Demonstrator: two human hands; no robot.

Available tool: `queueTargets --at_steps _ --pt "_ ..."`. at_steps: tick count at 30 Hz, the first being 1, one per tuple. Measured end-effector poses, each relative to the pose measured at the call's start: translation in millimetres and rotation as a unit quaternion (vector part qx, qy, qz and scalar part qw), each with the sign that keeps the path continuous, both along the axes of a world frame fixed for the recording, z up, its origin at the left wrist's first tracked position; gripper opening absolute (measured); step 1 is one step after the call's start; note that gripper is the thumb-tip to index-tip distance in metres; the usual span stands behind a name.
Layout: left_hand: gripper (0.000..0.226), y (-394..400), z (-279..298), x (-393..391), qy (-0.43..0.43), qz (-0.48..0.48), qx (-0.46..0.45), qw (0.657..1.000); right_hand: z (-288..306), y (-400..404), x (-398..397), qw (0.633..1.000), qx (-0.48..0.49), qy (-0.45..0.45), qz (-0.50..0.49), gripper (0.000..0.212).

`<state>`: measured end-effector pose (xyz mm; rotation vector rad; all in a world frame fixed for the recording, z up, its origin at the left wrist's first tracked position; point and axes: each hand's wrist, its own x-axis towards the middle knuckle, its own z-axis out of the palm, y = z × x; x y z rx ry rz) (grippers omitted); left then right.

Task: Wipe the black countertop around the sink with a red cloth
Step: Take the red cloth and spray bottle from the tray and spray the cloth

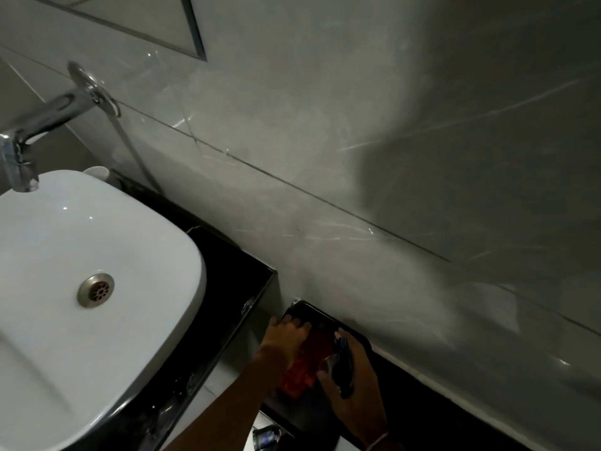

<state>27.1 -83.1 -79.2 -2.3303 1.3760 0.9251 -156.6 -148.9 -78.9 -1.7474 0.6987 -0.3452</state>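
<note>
The red cloth (297, 369) lies on a lower black ledge (328, 315) to the right of the sink counter, against the tiled wall. My left hand (289, 332) reaches in from the lower left and presses down on the cloth's far end, fingers curled over it. My right hand (356, 382) rests just right of the cloth and grips a dark, glossy object (343, 362) that I cannot identify. The black countertop (234, 268) runs around the white sink (97, 255), higher up and to the left of both hands.
A chrome wall tap (39, 125) reaches over the sink, whose metal drain (96, 290) shows in the basin. A white cup (97, 173) stands behind the sink. Grey marbled tiles (357, 141) close off the back. A small shiny object (266, 434) lies below the ledge.
</note>
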Motion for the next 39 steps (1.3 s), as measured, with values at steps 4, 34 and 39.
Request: queueTargets --at_steps 4,34,39 --pt "0.064 -2 -2 6 -0.008 -0.028 0.021 0.999 -20 -4 -1 1.0 0.029 0.003 0.013 0.088" --pt "0.043 85 151 43 0.504 0.561 -0.49 0.437 156 20 78 0.951 -0.284 -0.032 0.113 0.06" --pt "0.034 86 159 38 0.506 0.52 -0.484 0.49 160 28 74 0.951 -0.292 -0.021 0.098 0.06"
